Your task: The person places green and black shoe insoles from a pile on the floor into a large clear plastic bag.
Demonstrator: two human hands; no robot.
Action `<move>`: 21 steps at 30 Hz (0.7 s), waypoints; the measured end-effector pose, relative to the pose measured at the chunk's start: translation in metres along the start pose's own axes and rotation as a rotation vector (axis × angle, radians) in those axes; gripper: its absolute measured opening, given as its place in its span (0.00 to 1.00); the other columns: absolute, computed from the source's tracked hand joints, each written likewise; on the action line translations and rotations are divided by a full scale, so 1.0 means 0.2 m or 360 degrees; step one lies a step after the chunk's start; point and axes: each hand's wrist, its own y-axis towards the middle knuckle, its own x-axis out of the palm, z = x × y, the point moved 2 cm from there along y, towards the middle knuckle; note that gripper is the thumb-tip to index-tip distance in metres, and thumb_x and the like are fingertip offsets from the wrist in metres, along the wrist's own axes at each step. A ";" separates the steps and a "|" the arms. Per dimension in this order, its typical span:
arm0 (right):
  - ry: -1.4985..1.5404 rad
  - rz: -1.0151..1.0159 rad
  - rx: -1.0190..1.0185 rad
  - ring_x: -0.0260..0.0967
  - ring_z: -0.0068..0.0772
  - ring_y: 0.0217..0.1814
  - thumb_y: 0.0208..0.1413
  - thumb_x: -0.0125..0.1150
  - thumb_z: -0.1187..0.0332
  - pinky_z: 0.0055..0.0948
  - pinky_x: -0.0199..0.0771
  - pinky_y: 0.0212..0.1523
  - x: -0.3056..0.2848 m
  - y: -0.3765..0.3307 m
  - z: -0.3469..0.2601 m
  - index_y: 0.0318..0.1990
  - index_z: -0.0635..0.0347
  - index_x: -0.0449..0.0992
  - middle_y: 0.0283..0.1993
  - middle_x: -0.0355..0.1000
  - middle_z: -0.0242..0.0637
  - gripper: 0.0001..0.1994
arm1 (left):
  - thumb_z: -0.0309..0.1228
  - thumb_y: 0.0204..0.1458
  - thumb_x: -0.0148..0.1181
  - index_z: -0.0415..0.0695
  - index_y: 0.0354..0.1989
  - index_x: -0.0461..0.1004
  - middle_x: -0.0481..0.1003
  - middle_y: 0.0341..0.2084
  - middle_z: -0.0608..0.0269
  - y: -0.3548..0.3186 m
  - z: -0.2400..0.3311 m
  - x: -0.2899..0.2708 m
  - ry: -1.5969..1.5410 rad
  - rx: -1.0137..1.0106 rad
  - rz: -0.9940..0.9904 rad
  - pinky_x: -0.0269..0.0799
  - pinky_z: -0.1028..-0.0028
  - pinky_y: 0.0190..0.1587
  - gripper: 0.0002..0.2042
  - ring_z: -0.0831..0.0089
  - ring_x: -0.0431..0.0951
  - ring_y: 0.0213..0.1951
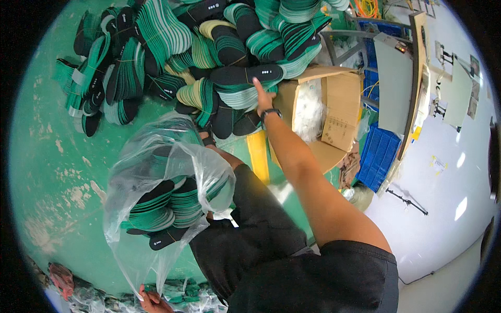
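Right hand (262,99) at insole pile (209,57) edge.

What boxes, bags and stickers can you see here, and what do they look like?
Plastic bag: clear, crumpled, lower left, holding green and black insoles.
Cardboard box: brown, open, right of the right hand, white stuffing inside.
Sticker: small, white and yellow, on the pale floor at right.

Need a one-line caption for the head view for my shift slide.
Right hand reaches into a heap of green-and-black insoles while the left hand holds a clear bag partly filled with insoles.
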 end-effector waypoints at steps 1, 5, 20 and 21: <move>-0.0120 0.0036 0.0015 0.45 0.54 0.68 0.24 0.74 0.40 0.45 0.44 0.66 0.08 0.02 0.00 0.64 0.76 0.27 0.66 0.44 0.63 0.71 | 0.38 0.57 0.50 0.31 0.47 0.68 0.55 0.10 0.75 -0.02 -0.02 -0.07 0.0084 0.0029 0.0024 0.49 0.82 0.20 0.20 0.84 0.55 0.15; -0.0478 0.0395 0.0065 0.59 0.51 0.59 0.21 0.72 0.36 0.40 0.58 0.59 0.15 0.06 -0.01 0.60 0.82 0.46 0.59 0.59 0.59 0.66 | 0.33 0.52 0.58 0.37 0.39 0.71 0.68 0.24 0.69 -0.05 -0.07 -0.26 0.0341 -0.0156 0.0512 0.60 0.82 0.29 0.12 0.82 0.66 0.28; -0.0576 -0.0362 -0.0991 0.69 0.32 0.44 0.38 0.70 0.47 0.30 0.68 0.46 -0.28 -0.70 -0.27 0.44 0.71 0.72 0.44 0.72 0.41 0.34 | 0.34 0.57 0.52 0.33 0.38 0.72 0.55 0.08 0.72 -0.11 -0.21 -0.22 -0.0281 0.0145 0.0030 0.44 0.80 0.18 0.13 0.85 0.50 0.12; -0.0608 -0.0357 -0.0923 0.69 0.34 0.45 0.38 0.71 0.49 0.32 0.67 0.47 -0.28 -0.65 -0.25 0.45 0.72 0.72 0.45 0.72 0.42 0.35 | 0.34 0.56 0.53 0.33 0.41 0.71 0.55 0.09 0.72 -0.09 -0.24 -0.23 -0.0255 0.0135 0.0045 0.45 0.80 0.18 0.14 0.84 0.51 0.13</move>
